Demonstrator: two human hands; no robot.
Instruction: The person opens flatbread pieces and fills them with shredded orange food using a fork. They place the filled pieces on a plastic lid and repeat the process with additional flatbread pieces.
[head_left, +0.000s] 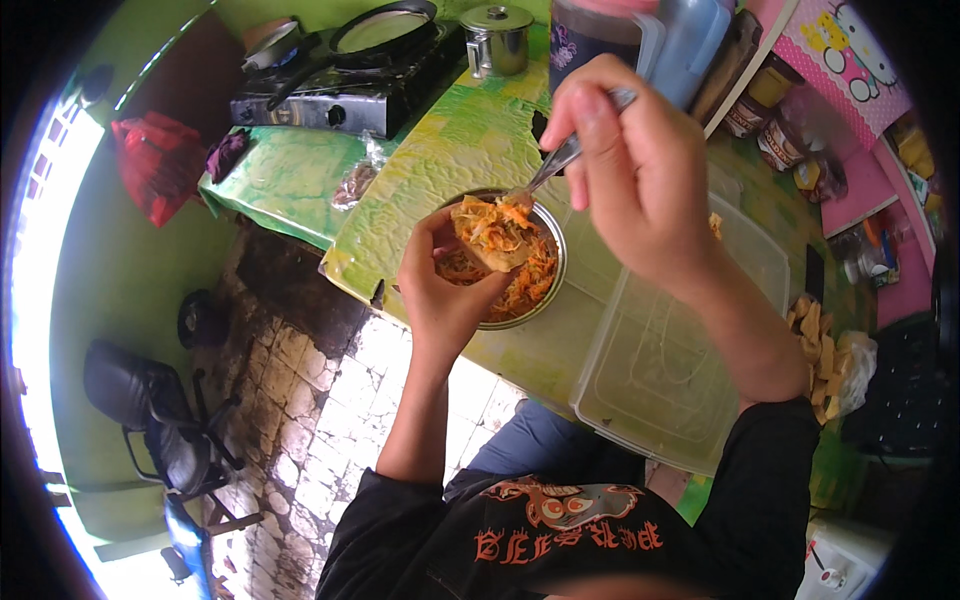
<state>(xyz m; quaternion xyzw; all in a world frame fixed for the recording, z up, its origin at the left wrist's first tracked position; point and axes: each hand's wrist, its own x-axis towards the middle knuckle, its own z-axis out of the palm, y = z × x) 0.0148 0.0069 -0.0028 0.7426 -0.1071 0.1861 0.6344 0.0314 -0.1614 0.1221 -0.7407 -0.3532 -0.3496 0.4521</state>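
Observation:
Over a round metal bowl point(562, 250) of shredded orange and pale vegetables point(530, 290), my left hand point(440, 300) is closed round a golden-brown piece of food point(500, 262). It looks like a piece of fried tofu, with shredded vegetables heaped on its upper side. My right hand point(645, 180) grips the handle of a metal spoon point(558, 160) from above. The spoon slants down to the left, its tip at the filling; its bowl is partly hidden there. To the right, a clear plastic container point(650, 380) sits beneath my right forearm, with a little food at its far side.
A plastic bag of golden-brown pieces point(822, 350) lies right of the container. Farther back stand a gas stove point(345, 110) with a pan point(385, 35), a lidded metal pot point(497, 45) and a dark jug point(595, 40). Pink shelves point(865, 215) are at right, a black chair point(150, 410) at left.

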